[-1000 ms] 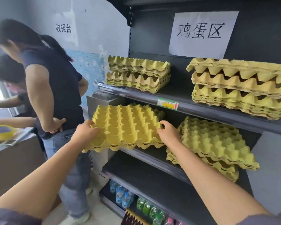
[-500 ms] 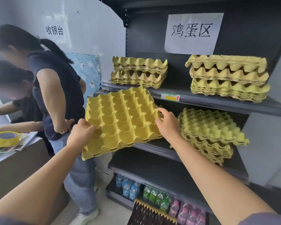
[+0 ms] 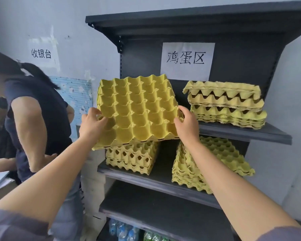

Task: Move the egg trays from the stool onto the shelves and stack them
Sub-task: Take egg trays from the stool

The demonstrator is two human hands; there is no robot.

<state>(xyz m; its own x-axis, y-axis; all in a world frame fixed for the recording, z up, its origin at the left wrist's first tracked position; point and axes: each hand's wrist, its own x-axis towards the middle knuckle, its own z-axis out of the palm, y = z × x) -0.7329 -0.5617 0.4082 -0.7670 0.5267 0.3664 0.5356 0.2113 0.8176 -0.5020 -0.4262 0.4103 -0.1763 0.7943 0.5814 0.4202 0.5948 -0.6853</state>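
Yellow tray, left hand, right hand gripping

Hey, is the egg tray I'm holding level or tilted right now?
Tilted. The held tray shows its cups to the camera, far edge high, near edge low; the left hand and right hand grip its sides.

**Held egg tray**: yellow moulded pulp, cup side facing the camera. It is tilting with its far edge high and near edge low, in front of the upper shelf. The left hand and right hand are gripping its side edges.

**Upper right stack**: several yellow trays, sitting level on the dark grey upper shelf.

**Middle left stack**: lying on the middle shelf, showing just below the held tray.

**Middle right stack**: sitting skewed on the same shelf, its trays lying offset from one another.
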